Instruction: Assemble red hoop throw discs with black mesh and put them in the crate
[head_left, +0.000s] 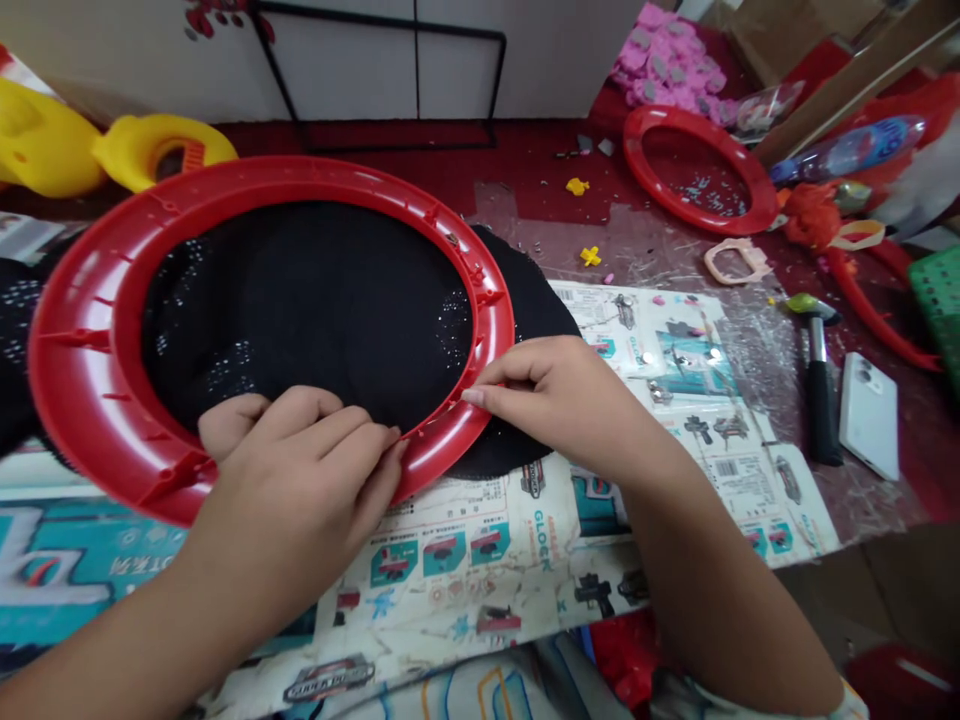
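Note:
A large red plastic ring point(90, 310), its ribbed side up, lies on a black cloth point(330, 290) scattered with small shiny bits. My left hand point(300, 460) is closed over the lower part of the ring, with curled fingers at its inner edge. At the lower right of the ring, my right hand point(555, 390) pinches thumb and forefinger together against the inner edge. Whatever sits between those fingertips is too small to make out.
Printed cardboard sheets point(465, 600) cover the near table. To the right are a hammer point(823, 390), a white phone point(870, 415) and another red ring point(645, 165). Yellow plastic pieces point(52, 145) lie at the left. A black wire frame point(382, 20) stands behind.

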